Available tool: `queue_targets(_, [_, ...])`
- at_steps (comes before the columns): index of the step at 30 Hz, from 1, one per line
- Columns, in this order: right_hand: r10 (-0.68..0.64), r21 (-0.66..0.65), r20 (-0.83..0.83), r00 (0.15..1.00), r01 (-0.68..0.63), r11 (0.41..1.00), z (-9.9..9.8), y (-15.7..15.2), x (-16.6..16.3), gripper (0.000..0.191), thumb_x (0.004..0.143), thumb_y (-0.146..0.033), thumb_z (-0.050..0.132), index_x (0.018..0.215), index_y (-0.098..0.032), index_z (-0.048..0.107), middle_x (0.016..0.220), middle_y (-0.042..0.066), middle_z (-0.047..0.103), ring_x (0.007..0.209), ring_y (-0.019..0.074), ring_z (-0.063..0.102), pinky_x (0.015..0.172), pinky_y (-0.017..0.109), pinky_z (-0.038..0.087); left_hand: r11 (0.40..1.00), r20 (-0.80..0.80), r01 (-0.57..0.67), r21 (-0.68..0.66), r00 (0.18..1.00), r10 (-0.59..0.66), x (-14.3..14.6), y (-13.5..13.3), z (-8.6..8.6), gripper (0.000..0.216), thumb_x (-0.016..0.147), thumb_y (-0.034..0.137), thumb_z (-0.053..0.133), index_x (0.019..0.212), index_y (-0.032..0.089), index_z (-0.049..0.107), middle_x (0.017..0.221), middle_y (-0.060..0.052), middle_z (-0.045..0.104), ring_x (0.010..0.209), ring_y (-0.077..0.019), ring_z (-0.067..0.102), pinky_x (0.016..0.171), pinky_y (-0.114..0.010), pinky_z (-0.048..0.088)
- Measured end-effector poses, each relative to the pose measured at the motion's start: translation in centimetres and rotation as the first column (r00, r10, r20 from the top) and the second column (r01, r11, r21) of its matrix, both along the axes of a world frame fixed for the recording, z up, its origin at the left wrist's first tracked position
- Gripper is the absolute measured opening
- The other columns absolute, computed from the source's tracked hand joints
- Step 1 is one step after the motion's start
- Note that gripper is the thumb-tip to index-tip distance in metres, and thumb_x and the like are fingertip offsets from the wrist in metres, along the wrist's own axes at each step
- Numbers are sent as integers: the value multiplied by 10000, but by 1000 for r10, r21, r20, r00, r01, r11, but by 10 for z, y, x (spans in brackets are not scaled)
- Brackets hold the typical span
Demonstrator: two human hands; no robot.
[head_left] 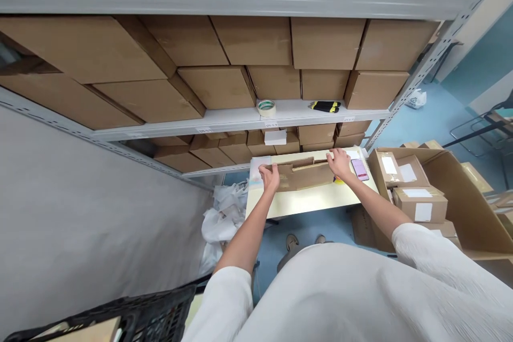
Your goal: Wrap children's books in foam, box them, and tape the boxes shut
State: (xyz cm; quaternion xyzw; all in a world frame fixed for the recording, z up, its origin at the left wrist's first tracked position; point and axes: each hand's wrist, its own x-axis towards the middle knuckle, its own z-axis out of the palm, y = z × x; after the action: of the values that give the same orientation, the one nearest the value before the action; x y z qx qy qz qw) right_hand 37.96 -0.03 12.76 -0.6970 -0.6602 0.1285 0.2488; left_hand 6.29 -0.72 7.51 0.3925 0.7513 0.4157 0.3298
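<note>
A flattened brown cardboard box lies on a small pale table in front of me. My left hand grips its left end with curled fingers. At the box's right end, my right hand presses on the top edge, fingers closed over it. A phone with a lit pink screen rests on the table just right of my right hand.
Metal shelving packed with cardboard boxes fills the wall ahead. A tape roll and a black-and-yellow tool sit on one shelf. A large open carton holds labelled parcels at right. White wrapping lies on the floor; a black crate is near left.
</note>
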Motion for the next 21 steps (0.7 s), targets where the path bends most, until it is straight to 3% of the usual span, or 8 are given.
queue_targets(3, [-63, -194, -121, 991, 39, 980, 1, -7, 15, 451, 1101, -479, 421, 1182, -165, 734, 1252, 185, 741, 1118, 302, 669, 973, 379, 483, 999, -8, 22, -29, 1000, -22, 2, -5, 4, 558, 1039, 519, 530, 1458, 180, 388, 1564, -252, 448, 1516, -387, 467, 1290, -545, 342])
queue_targets(5, [-60, -241, -203, 977, 9, 970, 4, -9, 17, 461, 1097, -496, 419, 1104, -170, 745, 1168, 162, 772, 1053, 276, 695, 932, 341, 495, 998, -2, 36, -56, 999, -36, 2, -5, 6, 657, 1040, 527, 511, 1562, 177, 322, 1643, -257, 395, 1549, -387, 448, 1298, -536, 343])
queue_targets(8, [-57, -237, -309, 949, -19, 971, 11, -9, 14, 392, 1047, -498, 528, 1059, -179, 756, 1143, 133, 795, 1049, 255, 711, 925, 312, 504, 995, 22, 62, -83, 998, -60, -1, -3, 9, 771, 1033, 517, 501, 1669, 181, 223, 1732, -238, 335, 1566, -370, 456, 1307, -501, 358])
queue_targets(11, [-21, -243, -353, 935, -71, 967, 16, -9, 11, 310, 972, -444, 641, 1034, -173, 776, 1139, 117, 810, 1049, 246, 720, 912, 295, 512, 992, 30, 97, -87, 995, -94, -6, 0, 12, 811, 1023, 473, 495, 1715, 166, 203, 1740, -212, 384, 1570, -357, 469, 1313, -483, 364])
queue_targets(16, [19, -269, -293, 956, -102, 958, 17, -11, 8, 301, 970, -381, 585, 950, -174, 804, 981, 89, 820, 952, 252, 733, 858, 305, 528, 975, 16, 209, -70, 978, -209, -10, 8, 14, 911, 994, 475, 531, 1761, 156, 157, 1767, -157, 390, 1633, -312, 388, 1352, -428, 305])
queue_targets(21, [-17, -248, -363, 932, -79, 966, 16, -13, 1, 238, 948, -337, 614, 1034, -201, 790, 1099, 75, 819, 1017, 229, 743, 907, 302, 570, 946, 70, 319, -63, 947, -314, -4, 18, 9, 959, 1002, 532, 524, 1782, 196, 78, 1785, -118, 368, 1675, -266, 290, 1362, -392, 262])
